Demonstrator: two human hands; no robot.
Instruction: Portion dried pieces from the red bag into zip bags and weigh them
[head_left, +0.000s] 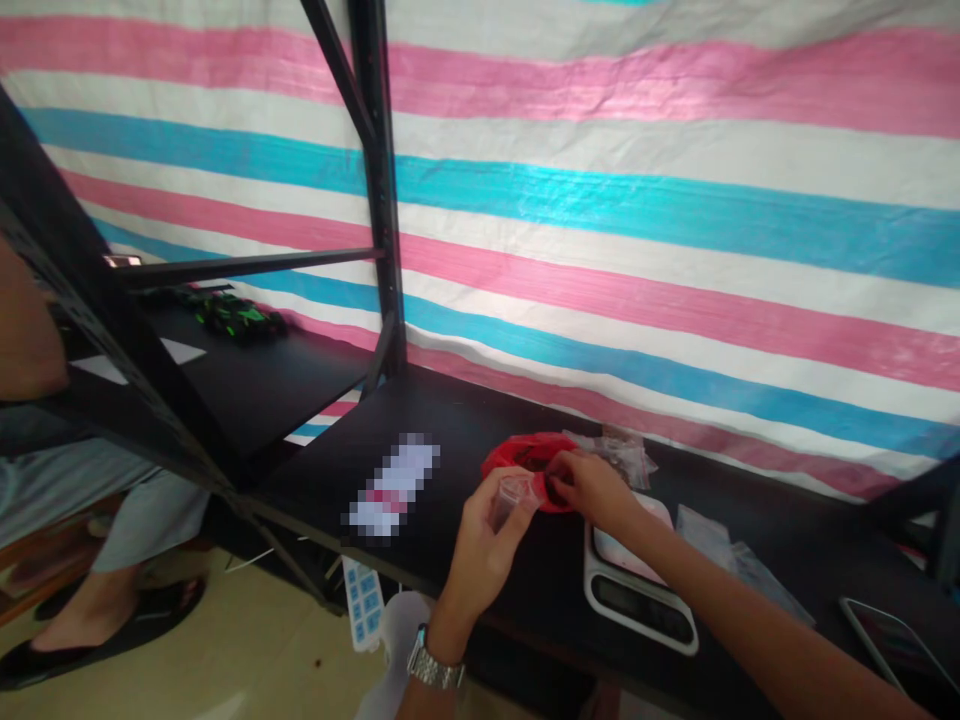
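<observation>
Head view, only one here: left hand (484, 545) is pinching a small clear bag (517, 490) between thumb and fingers, just in front of a red bag (521, 450) on the black shelf (442, 400). Right hand (592, 485) is poking its fingertips at the red bag's opening; can't tell whether that grip is holding anything. Right forearm is crossing over a white scale (637, 600). Clear packets (630, 458) are lying behind the red bag, flat clear bags (709, 540) to the right of the scale, phone (896, 640) farther right.

Risks, my judgement: the small bag is looking thin and limp, so its mouth could fold shut under a tight pinch, and anything aimed at it could miss and land on the shelf. Left wrist is hanging over the front edge, so a slip there could mean a floor drop. Forearm sagging could be bumping the scale. Red bag is looking floppy too; tugging its rim could tip it and spill the contents.
</observation>
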